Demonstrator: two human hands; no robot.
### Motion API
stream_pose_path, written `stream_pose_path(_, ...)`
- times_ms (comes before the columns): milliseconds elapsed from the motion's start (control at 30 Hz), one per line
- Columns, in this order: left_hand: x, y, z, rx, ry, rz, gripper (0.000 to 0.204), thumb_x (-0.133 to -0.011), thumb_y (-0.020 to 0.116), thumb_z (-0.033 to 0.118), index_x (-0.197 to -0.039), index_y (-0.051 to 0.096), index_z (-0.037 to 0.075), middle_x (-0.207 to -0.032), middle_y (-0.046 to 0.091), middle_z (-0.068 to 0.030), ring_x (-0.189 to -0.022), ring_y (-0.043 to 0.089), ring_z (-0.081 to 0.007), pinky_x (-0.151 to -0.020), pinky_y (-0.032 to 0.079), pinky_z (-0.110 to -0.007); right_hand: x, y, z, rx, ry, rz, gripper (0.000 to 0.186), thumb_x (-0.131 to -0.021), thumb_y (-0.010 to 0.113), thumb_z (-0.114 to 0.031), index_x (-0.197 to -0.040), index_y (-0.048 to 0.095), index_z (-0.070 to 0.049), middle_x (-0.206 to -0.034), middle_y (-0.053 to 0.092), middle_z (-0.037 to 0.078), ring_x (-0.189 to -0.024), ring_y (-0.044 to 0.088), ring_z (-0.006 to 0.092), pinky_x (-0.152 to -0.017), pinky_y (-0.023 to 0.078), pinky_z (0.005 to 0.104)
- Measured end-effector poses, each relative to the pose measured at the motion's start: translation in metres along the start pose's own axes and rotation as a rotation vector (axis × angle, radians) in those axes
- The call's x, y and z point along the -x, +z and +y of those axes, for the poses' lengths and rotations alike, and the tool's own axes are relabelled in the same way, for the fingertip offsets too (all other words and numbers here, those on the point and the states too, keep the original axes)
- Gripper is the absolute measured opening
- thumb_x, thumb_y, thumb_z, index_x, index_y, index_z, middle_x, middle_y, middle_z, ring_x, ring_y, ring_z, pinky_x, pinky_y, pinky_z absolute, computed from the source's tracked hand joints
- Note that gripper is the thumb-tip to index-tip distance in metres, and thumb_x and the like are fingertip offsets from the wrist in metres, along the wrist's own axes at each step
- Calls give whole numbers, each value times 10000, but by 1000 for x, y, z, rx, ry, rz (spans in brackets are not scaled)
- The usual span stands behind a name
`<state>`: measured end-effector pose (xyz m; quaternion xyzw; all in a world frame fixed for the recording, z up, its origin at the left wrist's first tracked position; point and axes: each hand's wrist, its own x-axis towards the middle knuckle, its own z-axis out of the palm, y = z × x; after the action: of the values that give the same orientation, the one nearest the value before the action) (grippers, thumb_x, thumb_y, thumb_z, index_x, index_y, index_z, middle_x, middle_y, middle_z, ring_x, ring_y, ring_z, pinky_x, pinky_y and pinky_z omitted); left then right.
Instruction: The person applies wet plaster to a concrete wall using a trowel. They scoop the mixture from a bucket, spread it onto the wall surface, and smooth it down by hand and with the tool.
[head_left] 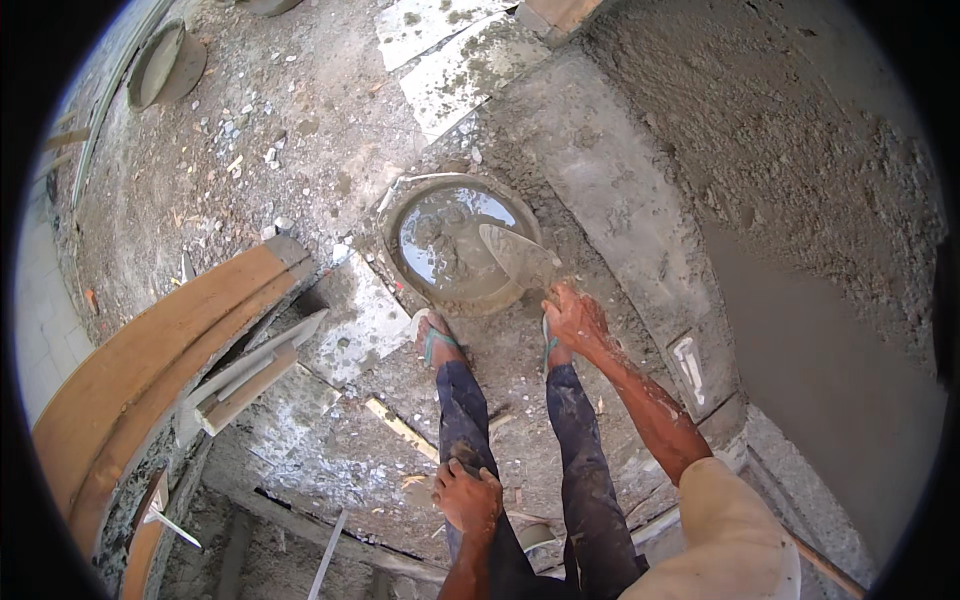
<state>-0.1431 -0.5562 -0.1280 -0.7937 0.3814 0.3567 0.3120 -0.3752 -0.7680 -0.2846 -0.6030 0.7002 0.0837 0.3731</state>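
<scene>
In my right hand [577, 320] is the handle of a trowel [512, 256], my fingers closed round it. The trowel's pointed grey blade reaches over the right side of a round basin [396, 262], its tip above or in the contents; I cannot tell which. Inside the basin lies wet grey mortar [452, 240] with shiny water around a lump. My left hand [468, 497] rests on my left leg near the knee, fingers bent over the dark trousers and holding nothing. My feet, in sandals, stand just on the near side of the basin.
Curved wooden boards [190, 340] lean at the left. A second bucket [168, 65] stands at the far left. Mortar-spotted white boards [465, 75] lie beyond the basin. A concrete ledge [610, 170] runs along the right, beside a floor of rough and smoothed mortar [820, 380].
</scene>
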Motion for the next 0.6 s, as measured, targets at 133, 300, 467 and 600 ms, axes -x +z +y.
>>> stream_pose_path(133, 1, 4, -2, -12, -6, -40, 639, -871, 704, 381, -1399, 576, 45, -1444, 568, -177, -1349, 529, -374, -1086, 440, -516, -61, 70, -29, -9, -16, 49, 354, -957, 630, -273, -1161, 615, 16, -1072, 694, 302, -994, 700, 493, -859, 549, 591)
stream_pose_path(300, 1, 12, -11, -10, -9, -3, 636, -862, 707, 379, -1390, 581, 48, -1437, 575, -166, -1335, 539, -371, -1080, 442, -514, -72, 106, -64, -217, -154, -59, 341, -940, 646, -271, -1118, 628, 20, -993, 701, 302, -969, 696, 505, -833, 548, 589)
stream_pose_path(467, 3, 11, -11, 9, 2, 51, 624, -846, 717, 368, -1367, 594, 46, -1396, 595, -154, -1314, 545, -365, -1070, 442, -517, -62, 75, -45, -282, -222, -160, 364, -948, 669, -331, -1104, 655, -2, -939, 715, 276, -894, 709, 482, -783, 544, 580)
stream_pose_path(600, 3, 5, 0, -16, 15, 56, 616, -830, 733, 366, -1341, 610, 46, -1358, 605, -159, -1281, 558, -361, -1051, 448, -504, -41, 43, -46, -267, -381, 12, 352, -950, 675, -342, -1090, 664, -19, -900, 716, 246, -847, 715, 468, -717, 546, 571)
